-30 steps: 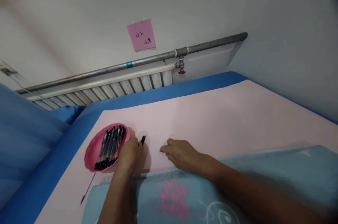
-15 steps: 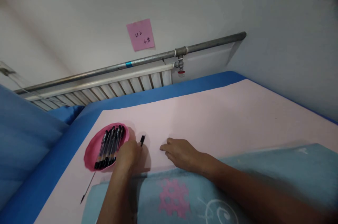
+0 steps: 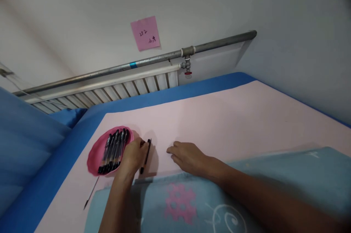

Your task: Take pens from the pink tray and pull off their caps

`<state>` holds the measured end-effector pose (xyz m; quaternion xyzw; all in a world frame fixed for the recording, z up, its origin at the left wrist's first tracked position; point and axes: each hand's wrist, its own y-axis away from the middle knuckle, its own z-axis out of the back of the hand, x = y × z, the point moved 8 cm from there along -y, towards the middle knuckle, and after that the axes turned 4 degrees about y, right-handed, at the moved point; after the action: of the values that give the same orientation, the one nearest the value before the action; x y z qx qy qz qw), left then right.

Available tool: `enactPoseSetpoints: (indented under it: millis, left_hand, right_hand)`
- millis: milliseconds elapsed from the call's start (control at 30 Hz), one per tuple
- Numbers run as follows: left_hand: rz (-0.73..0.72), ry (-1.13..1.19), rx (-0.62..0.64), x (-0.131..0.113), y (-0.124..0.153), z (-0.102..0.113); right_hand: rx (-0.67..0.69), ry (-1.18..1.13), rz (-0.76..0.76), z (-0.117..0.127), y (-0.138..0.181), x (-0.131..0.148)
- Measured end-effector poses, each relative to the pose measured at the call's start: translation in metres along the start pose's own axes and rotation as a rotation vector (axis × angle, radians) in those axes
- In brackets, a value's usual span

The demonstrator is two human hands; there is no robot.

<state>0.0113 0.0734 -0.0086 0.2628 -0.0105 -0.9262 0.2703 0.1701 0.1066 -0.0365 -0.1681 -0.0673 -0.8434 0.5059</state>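
Observation:
My left hand (image 3: pixel 135 155) is just right of the bowl, fingers curled together. A small dark spot shows between thumb and forefinger; whether it is an object or shadow is unclear. Right beside those fingertips is a slim black pen (image 3: pixel 145 157), slanting along the pink sheet; whether they touch it I cannot tell. My right hand (image 3: pixel 186 155) rests farther right, thumb and fingers pinched together, and anything inside the pinch is hidden. Several black-capped clear pens (image 3: pixel 113 150) lie side by side in a pink scalloped bowl (image 3: pixel 93 156).
A thin pen refill (image 3: pixel 91 193) lies below the bowl on the pink sheet (image 3: pixel 214 119). Light blue patterned cloth (image 3: pixel 159 203) covers the near side. Behind the blue edge (image 3: pixel 170 93) are a radiator (image 3: pixel 137 86) and a metal pipe (image 3: pixel 219 42); a blue curtain (image 3: pixel 24 152) hangs at left.
My left hand has shifted slightly up and left, uncovering the lower length of the black pen, which stays in nearly the same place. My right hand has barely moved.

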Motion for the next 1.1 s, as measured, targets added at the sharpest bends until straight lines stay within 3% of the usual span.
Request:
enactPoseSetpoints:
  millis: [133,333,467,600,733,900,1100]
  left_hand:
    - [-0.014,0.068,0.032,0.000,-0.001,-0.009]
    - [-0.061,0.159,0.175,-0.011,0.009,-0.030]
    - [-0.066,0.094,0.234,-0.009,0.009,-0.036]
    - [-0.099,0.018,0.167,-0.008,0.003,-0.028]
    - [-0.120,0.347,0.038,-0.017,0.001,-0.019]
    - [-0.051,0.707,0.079,-0.018,-0.003,-0.038]
    - [-0.092,0.717,0.067,-0.014,-0.012,-0.045]
  right_hand:
    - [-0.018,0.015,0.000,-0.001,-0.001,-0.001]
    - [-0.007,0.020,-0.007,-0.002,-0.001,-0.001]
    - [-0.030,0.047,0.008,-0.002,-0.001,-0.001]
    - [-0.029,0.052,0.010,-0.001,-0.002,0.000]
    - [-0.024,0.028,-0.023,0.002,-0.002,0.000]
    - [-0.057,-0.001,-0.017,0.002,-0.003,-0.001]
    - [-0.052,-0.005,-0.016,-0.002,-0.003,-0.004]
